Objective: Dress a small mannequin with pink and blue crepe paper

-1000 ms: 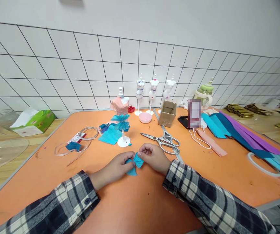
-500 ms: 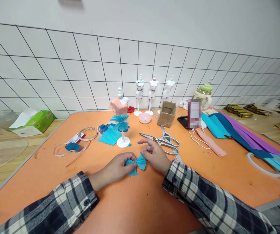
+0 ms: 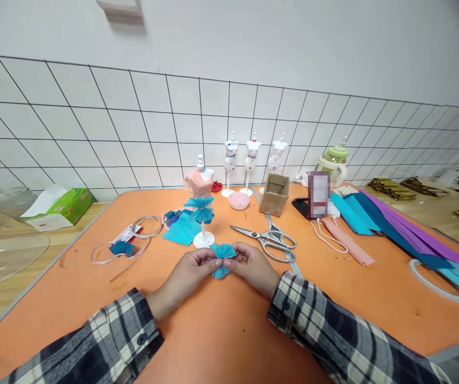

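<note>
Between my two hands is a pleated blue crepe paper bow [image 3: 223, 250], gathered at its middle, with one fan pointing up and the other down. My left hand [image 3: 193, 272] pinches it from the left, thumb in front. From the right, my right hand [image 3: 253, 268] pinches the same gathered middle. Just behind stands a small dress form [image 3: 199, 181] with a peach paper top and blue pleated paper around its lower part, on a round white base. Scissors [image 3: 267, 240] lie to the right of my right hand, handles toward me.
Blue paper [image 3: 181, 229], a wire coil [image 3: 147, 226] and ribbon lie left on the orange table [image 3: 197, 341]. Behind are white dress forms [image 3: 252, 154], a pink bowl [image 3: 239, 200] and a cardboard box [image 3: 274, 194]. A phone [image 3: 318, 194] and coloured paper strips [image 3: 409, 226] are right.
My right hand has come in to pinch the bow's middle beside my left fingers. The bow has turned from lying sideways to upright, and the view has tilted up slightly.
</note>
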The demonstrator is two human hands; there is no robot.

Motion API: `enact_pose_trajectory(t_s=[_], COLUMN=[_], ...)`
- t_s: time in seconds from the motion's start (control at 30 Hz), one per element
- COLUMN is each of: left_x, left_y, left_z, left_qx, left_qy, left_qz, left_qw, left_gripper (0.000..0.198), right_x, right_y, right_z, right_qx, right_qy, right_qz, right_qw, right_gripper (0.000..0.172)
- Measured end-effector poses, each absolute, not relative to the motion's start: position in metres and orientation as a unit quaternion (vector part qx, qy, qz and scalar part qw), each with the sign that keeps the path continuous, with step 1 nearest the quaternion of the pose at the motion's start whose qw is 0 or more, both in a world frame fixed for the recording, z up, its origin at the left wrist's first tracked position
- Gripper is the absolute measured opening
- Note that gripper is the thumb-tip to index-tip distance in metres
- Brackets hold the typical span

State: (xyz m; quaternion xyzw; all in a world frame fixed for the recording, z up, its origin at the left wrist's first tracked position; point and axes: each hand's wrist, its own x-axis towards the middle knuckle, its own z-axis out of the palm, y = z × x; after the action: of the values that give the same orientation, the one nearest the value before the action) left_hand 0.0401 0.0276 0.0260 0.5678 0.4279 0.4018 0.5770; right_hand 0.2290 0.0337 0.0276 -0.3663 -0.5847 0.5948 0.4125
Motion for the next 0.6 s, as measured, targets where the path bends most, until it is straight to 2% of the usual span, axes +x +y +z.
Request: enact_pose_trajectory(t_s=[0.1,0.27,0.43,0.6], left_x=[0.0420,0.0437,0.0425,0.0442], left_y=[0.0258,0.0232,0.0238,0.0225], left_z=[0.0273,0.0286,0.0241,0.0229], left_qx=[0.583,0.608,0.633,0.647], left_qy=[0.419,0.431,0.435,0.432], left_qz=[0.383,0.354,0.348,0.356], left_qw=[0.581,0.565,0.537,0.518], left_gripper=[0.034,0.036,0.033,0.034], right_x=[0.2287,0.2336,0.2328,0.2294], right_y=[0.0339,0.0351,0.0323,0.0328], right_z=[0.0270,0.0282,0.0294,0.0268], right_qx=[-0.377,-0.403,-0.390,-0.379], right_qy=[-0.551,-0.533,-0.543,-0.527], right_qz=[0.614,0.605,0.643,0.637], right_qw=[0.421,0.434,0.372,0.415], right_gripper=[0.036,0.034,0.042,0.043])
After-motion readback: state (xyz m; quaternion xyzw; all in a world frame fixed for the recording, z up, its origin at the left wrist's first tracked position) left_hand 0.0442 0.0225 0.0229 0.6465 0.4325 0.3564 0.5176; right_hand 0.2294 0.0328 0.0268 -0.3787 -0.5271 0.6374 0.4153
